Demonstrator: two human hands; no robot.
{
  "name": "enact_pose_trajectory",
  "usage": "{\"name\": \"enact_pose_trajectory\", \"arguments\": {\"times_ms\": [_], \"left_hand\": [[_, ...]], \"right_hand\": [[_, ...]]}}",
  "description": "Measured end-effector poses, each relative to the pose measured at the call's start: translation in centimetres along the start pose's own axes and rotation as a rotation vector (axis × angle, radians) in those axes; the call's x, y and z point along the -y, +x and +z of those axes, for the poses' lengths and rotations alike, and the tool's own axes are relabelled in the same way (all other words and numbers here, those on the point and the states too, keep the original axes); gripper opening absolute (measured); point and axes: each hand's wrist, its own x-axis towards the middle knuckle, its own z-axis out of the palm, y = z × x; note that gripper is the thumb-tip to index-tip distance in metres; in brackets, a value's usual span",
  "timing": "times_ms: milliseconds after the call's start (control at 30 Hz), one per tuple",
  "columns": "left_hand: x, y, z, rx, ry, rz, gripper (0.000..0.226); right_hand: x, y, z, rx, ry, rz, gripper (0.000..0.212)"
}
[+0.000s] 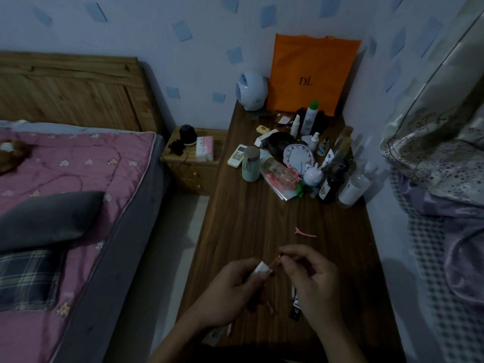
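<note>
Over the near end of a dark wooden table (248, 218), my left hand (230, 292) grips a small tube with a silvery white body (260, 268). My right hand (311, 273) pinches a thin red applicator wand (276, 260) whose lower end is at the tube's mouth. Both hands are raised a little above the tabletop. Under my hands lie a few small items: a black stick (294, 305) and a pinkish piece (269, 307). A pink hair clip (305, 233) lies on the table beyond my hands.
The far half of the table is crowded with bottles (309, 117), a round pink clock (297, 155), a remote (237, 155), a small white fan (251, 90) and an orange bag (311, 72). A bed with a pink quilt (73, 174) lies left, a nightstand (193, 158) beside it, and bedding (445, 179) right.
</note>
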Motion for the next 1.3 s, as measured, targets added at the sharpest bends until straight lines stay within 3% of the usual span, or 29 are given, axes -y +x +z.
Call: {"name": "enact_pose_trajectory", "arguments": {"times_ms": [267,433,600,867,1033,1200,1300], "left_hand": [[0.5,0.7,-0.3,0.022,0.018,0.04,0.022],[0.1,0.5,-0.5,0.036,0.019,0.03,0.021],[-0.7,0.5,-0.7,0.099,0.05,0.038,0.012],[-0.2,0.5,-0.5,0.075,0.066,0.014,0.01],[0.0,0.6,-0.1,0.065,0.073,-0.016,0.008],[0.8,0.7,-0.1,-0.172,0.572,0.12,0.02],[1.2,0.6,0.1,-0.232,0.654,0.222,0.013]], "right_hand": [[-0.3,0.1,0.1,0.112,0.049,-0.003,0.027],[-0.3,0.4,0.0,0.161,0.095,0.174,0.019],[-0.8,0.3,0.5,0.065,0.116,0.303,0.026],[-0.4,0.4,-0.1,0.169,0.009,0.258,0.023],[-0.5,0.5,0.1,0.143,0.015,0.285,0.026],[-0.5,0.6,-0.1,-0.001,0.057,0.263,0.029],[-0.5,0.5,-0.3,-0.003,0.043,0.237,0.025]]}}
